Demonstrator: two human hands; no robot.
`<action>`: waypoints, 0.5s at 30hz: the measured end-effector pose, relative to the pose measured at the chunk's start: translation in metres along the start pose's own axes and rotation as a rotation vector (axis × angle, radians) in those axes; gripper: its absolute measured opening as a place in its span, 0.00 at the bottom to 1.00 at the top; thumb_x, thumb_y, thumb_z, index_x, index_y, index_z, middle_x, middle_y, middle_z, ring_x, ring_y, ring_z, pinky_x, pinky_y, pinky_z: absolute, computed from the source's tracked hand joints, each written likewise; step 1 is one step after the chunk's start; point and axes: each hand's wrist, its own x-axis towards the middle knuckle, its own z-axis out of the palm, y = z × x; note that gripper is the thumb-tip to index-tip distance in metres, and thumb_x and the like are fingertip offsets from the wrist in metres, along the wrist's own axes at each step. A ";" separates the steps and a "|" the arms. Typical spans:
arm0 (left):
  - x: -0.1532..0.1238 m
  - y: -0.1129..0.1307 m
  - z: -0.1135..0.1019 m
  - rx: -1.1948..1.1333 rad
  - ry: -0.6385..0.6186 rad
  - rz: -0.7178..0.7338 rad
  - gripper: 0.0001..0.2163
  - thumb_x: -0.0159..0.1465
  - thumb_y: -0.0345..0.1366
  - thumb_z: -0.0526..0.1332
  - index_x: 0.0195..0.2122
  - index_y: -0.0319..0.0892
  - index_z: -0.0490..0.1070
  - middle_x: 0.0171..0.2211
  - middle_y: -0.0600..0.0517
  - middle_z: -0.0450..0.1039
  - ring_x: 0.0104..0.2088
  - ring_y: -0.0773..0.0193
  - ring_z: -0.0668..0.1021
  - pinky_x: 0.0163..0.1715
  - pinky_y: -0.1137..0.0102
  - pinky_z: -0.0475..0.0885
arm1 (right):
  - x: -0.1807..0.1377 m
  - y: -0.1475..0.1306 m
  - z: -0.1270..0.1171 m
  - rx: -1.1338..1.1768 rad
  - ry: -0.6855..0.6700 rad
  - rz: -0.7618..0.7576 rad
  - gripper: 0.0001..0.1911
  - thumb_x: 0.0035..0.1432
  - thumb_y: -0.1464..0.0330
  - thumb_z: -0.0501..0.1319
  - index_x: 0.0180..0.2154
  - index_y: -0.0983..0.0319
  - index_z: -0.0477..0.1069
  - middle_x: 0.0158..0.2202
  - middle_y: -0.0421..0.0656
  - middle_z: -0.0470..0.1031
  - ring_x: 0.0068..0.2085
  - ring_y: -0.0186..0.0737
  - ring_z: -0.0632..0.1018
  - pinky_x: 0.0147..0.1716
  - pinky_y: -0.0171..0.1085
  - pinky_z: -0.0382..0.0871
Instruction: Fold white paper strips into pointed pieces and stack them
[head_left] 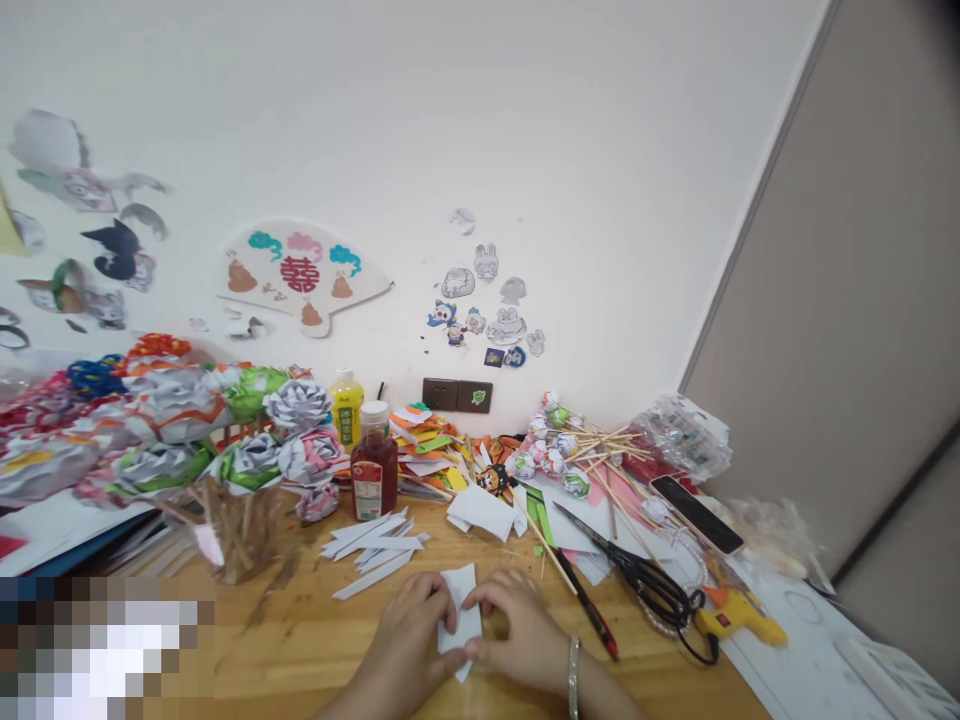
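Observation:
Both my hands rest on the wooden table (pixel 300 640) near its front edge, pinching a small white paper piece (pixel 459 615) between them. My left hand (pixel 409 640) grips the paper's left side with bent fingers. My right hand (pixel 517 630), with a bracelet on the wrist, holds the right side, thumb and fingers pressed on the paper. Just beyond the hands lies a pile of white paper strips (pixel 375 550).
Black scissors (pixel 637 575) and a red pen (pixel 589 605) lie right of my hands, a yellow glue gun (pixel 739 612) and a phone (pixel 696 512) further right. Paper flowers on sticks (pixel 240 460) stand in a jar at left. A red bottle (pixel 373 475) and paper scraps sit behind.

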 end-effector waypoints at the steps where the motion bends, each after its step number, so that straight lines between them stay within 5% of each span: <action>1: 0.000 -0.001 0.001 -0.001 0.005 0.005 0.06 0.45 0.33 0.60 0.23 0.42 0.62 0.31 0.54 0.63 0.35 0.63 0.66 0.33 0.73 0.58 | -0.001 -0.002 0.002 -0.016 0.017 0.016 0.21 0.37 0.60 0.64 0.36 0.56 0.65 0.32 0.38 0.65 0.36 0.39 0.65 0.35 0.35 0.53; 4: 0.000 -0.002 0.002 -0.009 0.014 0.001 0.08 0.42 0.31 0.62 0.23 0.42 0.62 0.32 0.54 0.63 0.36 0.63 0.66 0.34 0.73 0.58 | -0.004 -0.007 0.007 -0.081 0.071 0.042 0.27 0.30 0.59 0.66 0.37 0.54 0.64 0.34 0.38 0.64 0.38 0.42 0.63 0.37 0.36 0.52; 15: 0.000 -0.019 -0.001 0.046 0.112 0.045 0.10 0.50 0.34 0.57 0.34 0.45 0.66 0.39 0.49 0.65 0.42 0.58 0.67 0.41 0.65 0.62 | -0.003 -0.007 0.006 -0.042 -0.001 0.058 0.28 0.29 0.60 0.67 0.38 0.52 0.64 0.36 0.37 0.63 0.40 0.42 0.63 0.38 0.36 0.51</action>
